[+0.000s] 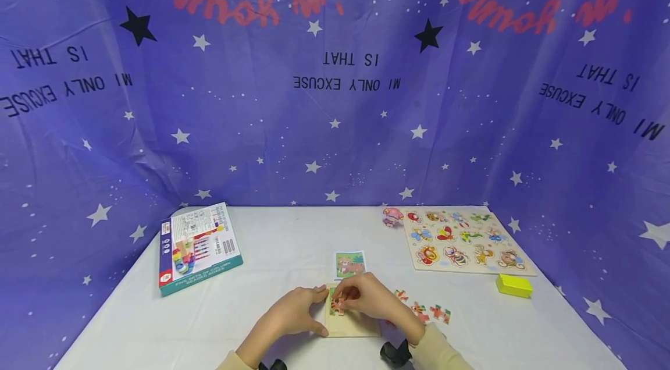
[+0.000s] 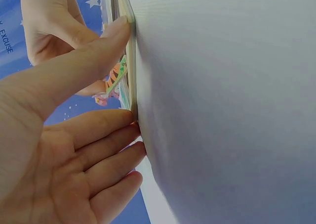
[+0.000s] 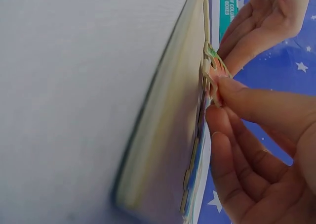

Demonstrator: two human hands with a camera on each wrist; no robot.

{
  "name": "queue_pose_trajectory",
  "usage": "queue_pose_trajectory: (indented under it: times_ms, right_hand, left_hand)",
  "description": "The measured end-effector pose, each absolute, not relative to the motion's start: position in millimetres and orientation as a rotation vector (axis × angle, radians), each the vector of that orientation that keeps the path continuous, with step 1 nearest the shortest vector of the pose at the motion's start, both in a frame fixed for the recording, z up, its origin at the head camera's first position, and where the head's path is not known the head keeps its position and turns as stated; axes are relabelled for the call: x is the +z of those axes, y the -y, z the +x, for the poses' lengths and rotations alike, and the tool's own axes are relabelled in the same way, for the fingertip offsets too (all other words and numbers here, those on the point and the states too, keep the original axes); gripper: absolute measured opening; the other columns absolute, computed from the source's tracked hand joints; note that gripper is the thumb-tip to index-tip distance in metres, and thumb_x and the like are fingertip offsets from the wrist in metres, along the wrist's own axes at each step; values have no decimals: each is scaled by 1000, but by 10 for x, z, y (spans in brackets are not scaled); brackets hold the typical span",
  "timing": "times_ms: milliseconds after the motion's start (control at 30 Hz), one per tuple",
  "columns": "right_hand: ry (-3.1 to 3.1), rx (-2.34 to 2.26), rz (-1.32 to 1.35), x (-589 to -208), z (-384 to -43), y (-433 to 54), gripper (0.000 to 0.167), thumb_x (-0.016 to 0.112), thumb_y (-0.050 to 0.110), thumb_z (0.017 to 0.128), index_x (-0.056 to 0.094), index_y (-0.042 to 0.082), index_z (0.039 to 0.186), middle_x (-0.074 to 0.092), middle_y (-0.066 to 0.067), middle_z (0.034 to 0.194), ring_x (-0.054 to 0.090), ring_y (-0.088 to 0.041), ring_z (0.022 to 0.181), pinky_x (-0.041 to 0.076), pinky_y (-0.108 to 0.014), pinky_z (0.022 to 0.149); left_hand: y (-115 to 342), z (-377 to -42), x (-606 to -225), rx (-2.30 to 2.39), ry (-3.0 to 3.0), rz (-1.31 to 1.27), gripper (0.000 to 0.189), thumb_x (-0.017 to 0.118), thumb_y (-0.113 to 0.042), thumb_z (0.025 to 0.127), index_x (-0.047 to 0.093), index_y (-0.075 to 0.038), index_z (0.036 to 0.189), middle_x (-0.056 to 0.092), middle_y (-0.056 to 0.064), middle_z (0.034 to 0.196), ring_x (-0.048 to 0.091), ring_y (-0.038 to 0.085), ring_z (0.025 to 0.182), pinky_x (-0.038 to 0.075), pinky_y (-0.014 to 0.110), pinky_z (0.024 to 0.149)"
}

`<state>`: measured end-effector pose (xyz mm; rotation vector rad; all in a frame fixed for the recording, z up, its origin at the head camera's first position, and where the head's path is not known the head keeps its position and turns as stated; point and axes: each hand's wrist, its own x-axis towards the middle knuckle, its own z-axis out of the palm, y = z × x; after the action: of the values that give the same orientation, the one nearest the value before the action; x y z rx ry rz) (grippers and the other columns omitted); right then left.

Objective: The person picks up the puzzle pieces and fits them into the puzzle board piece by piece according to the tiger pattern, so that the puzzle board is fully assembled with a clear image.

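Note:
My right hand point(image 1: 366, 295) pinches an orange, black-striped jigsaw piece point(image 1: 337, 306) between thumb and fingers. The piece is over the left part of a small wooden puzzle tray point(image 1: 356, 329), tilted up from it in the right wrist view. Along the tray's left edge rests my left hand point(image 1: 296, 315), its thumb and fairly straight fingertips touching the side. Several loose jigsaw pieces point(image 1: 440, 313) lie to the right of the tray, partly hidden by my right forearm. Just behind the tray lies a picture card point(image 1: 349, 265) with an animal on green.
A boxed toy set point(image 1: 201, 248) lies at the back left. At the back right is a wooden insect puzzle board point(image 1: 460, 242), with a small pink figure point(image 1: 392, 217) at its corner and a yellow block point(image 1: 514, 285) in front. Starry purple cloth point(image 1: 335, 143) surrounds the white table.

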<state>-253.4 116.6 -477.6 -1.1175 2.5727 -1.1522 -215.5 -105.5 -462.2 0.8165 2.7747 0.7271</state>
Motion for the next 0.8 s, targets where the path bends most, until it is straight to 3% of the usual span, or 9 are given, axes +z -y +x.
queue_pose_trajectory:
  times_ms: [467, 800]
  right_hand:
    - [-2611, -1076, -1125, -4812, -2549, -1134, 16, 76, 5, 81, 75, 13, 96, 65, 11, 77, 52, 1, 61, 46, -16, 55]
    - [-2612, -1029, -1166, -4789, -2558, -1125, 16, 78, 10, 81, 75, 14, 95, 68, 10, 83, 53, 1, 65, 47, -16, 59]
  left_hand:
    - [1056, -2164, -4628, 716, -2772, 822, 82, 85, -42, 64, 58, -2, 131, 54, 12, 137, 53, 36, 122, 43, 50, 101]
    - [1054, -2156, -4612, 721, -2774, 820, 83, 85, -42, 64, 58, -2, 131, 55, 12, 137, 53, 36, 122, 43, 50, 101]
